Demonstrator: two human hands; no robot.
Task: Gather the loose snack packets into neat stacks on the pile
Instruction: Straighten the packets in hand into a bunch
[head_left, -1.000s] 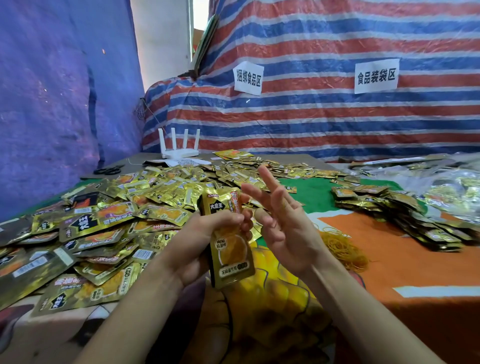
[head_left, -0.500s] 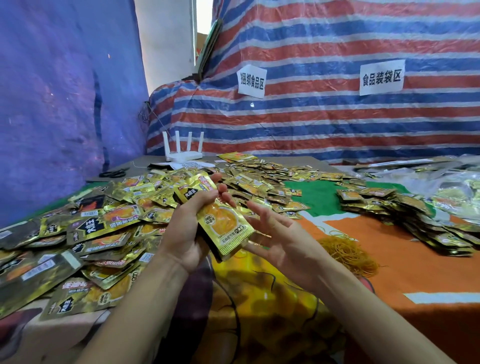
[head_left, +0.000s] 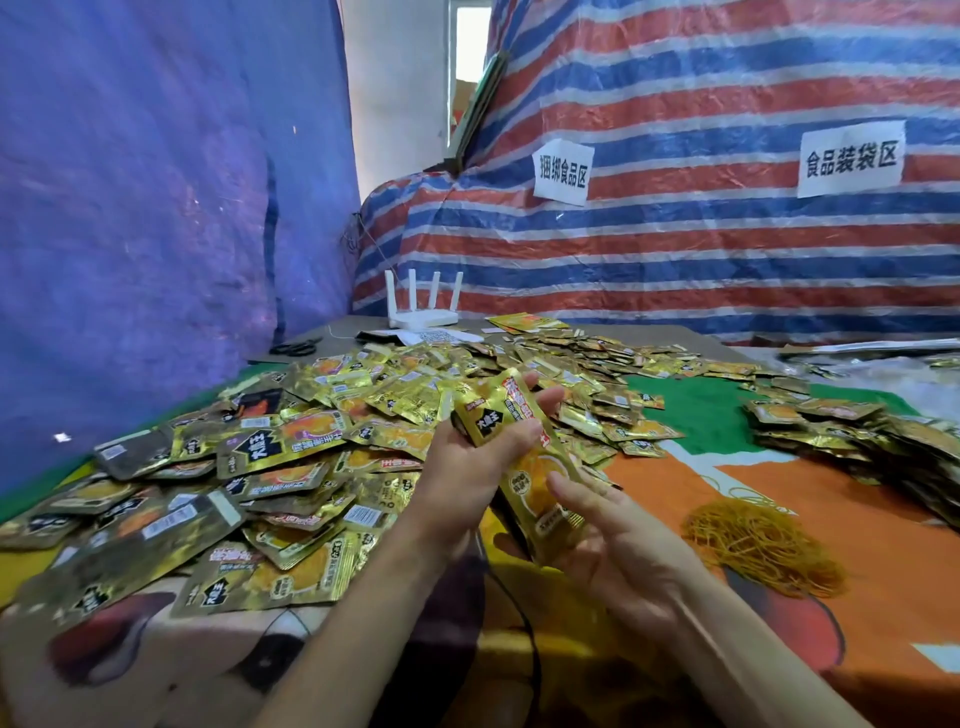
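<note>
**Desk:** Where are the hands?

**Me:** Closest to me, just left of the tangle of yellow rubber bands (head_left: 763, 545), my right hand (head_left: 623, 551) lies palm up with its fingers loosely spread. It props the lower end of a slim bundle of gold foil snack packets (head_left: 524, 452). My left hand (head_left: 462, 467) is wrapped round the bundle's upper half, thumb across the printed face.

**Desk:** And the other packets?

**Me:** The loose heap of gold foil packets (head_left: 291, 452) sprawls well left of the bands and on beyond my hands, every packet overlapping another. Right of the bands and farther back, rows of stacked packets (head_left: 831, 426) lie on the orange printed cloth (head_left: 675, 488). Far behind the bands, to the left, stands a white four-antenna router (head_left: 423, 312).

**Desk:** What worries you?

**Me:** Foil slides on foil. The bundle is tilted and only my left hand truly clamps it. If I slacken that grip to square the edges, I judge the packets could fan out and drop back into the heap. The heap is also uneven, so a stack set down on it may slump. And a forearm swung carelessly could sweep loose packets off the near edge.
</note>
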